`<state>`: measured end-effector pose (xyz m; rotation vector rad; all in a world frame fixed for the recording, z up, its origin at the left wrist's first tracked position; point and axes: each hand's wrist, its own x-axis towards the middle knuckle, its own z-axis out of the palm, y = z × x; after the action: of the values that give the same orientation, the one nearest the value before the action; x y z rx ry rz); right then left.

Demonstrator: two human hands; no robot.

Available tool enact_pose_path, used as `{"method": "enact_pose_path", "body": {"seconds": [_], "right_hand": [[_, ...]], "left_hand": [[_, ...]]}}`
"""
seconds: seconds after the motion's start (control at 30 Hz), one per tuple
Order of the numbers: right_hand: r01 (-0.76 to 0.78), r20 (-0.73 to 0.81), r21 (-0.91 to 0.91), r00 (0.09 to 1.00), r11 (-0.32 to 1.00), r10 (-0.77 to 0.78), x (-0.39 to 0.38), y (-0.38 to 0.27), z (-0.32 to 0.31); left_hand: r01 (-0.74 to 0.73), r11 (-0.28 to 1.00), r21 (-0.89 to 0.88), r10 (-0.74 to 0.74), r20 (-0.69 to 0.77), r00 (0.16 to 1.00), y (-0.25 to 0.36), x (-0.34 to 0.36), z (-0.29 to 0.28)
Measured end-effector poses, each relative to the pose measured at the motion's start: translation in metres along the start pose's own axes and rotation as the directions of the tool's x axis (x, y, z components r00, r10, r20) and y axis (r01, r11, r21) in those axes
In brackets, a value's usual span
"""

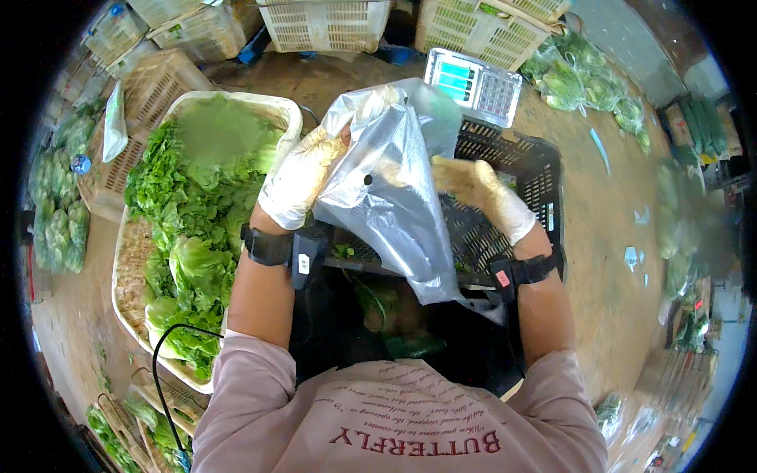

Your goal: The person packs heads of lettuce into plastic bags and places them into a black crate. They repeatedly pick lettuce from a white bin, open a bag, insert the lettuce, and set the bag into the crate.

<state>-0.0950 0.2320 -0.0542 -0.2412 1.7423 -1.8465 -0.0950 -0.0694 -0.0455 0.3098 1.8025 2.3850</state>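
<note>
A clear plastic bag (386, 197) with a small dark hole hangs in front of me over a black plastic crate (544, 169). My left hand (303, 177), in a pale glove, is closed on the bag's upper left part. To the bag's right is my right hand (489, 197), also gloved, with its fingers stretched toward the bag; their tips lie close to its edge, and I cannot tell whether they touch it. Left of my left hand, leafy green lettuce (197, 268) fills a white basket (288, 110). A few leaf bits (343, 251) lie in the black crate.
A digital scale (473, 85) with a lit display stands just beyond the black crate. Pale slatted crates (323, 27) line the far side. Bagged greens (579, 75) lie at far right, more bagged vegetables (59, 221) at left. Plastic scraps (631, 256) dot the floor.
</note>
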Motion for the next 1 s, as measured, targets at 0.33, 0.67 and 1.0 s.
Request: {"method": "enact_pose_path", "body": {"seconds": [0.33,0.67,1.0], "right_hand": [[0.564,-0.273,-0.114,0.773,0.818,-0.572,-0.019,0.004,0.010],[-0.113,-0.267,0.538,0.917,0.835,0.296,0.031,0.063,0.032],[0.286,-0.359,0.775,0.933,0.564,0.021,0.037,0.049,-0.008]], "left_hand": [[-0.023,0.808,-0.589,-0.022,-0.069,0.997,-0.007,0.028,0.023],[-0.214,0.959,-0.184,0.209,-0.044,0.977,-0.034,0.012,0.045],[-0.153,0.947,-0.282,-0.002,-0.481,0.877,-0.065,0.026,0.035]]}}
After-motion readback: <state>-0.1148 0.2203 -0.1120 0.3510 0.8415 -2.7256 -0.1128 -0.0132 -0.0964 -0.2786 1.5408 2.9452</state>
